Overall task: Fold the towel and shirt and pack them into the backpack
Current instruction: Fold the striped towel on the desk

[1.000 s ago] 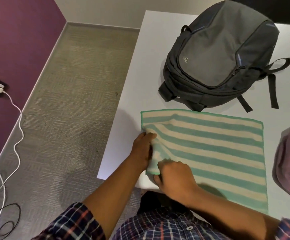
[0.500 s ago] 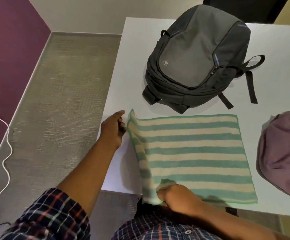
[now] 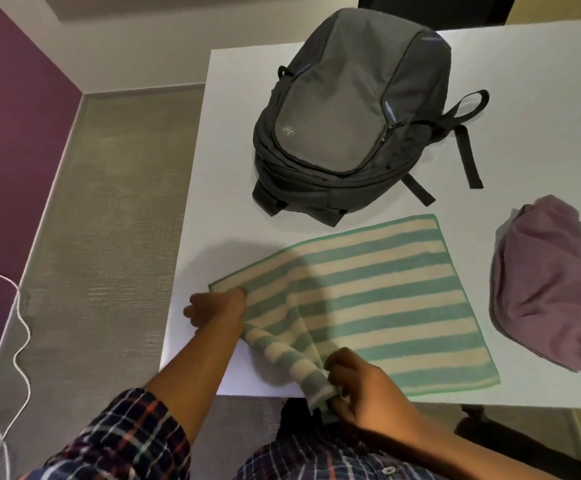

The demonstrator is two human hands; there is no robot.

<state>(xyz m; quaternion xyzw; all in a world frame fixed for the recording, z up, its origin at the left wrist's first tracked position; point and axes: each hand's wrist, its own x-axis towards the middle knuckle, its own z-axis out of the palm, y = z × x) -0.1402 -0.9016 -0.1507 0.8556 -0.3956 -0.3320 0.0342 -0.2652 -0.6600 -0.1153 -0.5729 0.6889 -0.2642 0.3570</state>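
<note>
One backpack [image 3: 348,112] at twelve o'clock, one striped towel [image 3: 379,299] centre, one mauve shirt [image 3: 552,289] at three on the white table [image 3: 524,98]. The towel's green-and-cream left edge is bunched and lifted; left hand [image 3: 218,308] and right hand [image 3: 362,393] each pinch a corner.

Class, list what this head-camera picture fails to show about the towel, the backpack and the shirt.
- Striped towel: its near-left corner is hidden inside the right hand; the left hand covers part of the left edge.
- Grey backpack: the logo is too small to read.
- Purple shirt: crumpled and cut off by the right frame edge.
</note>
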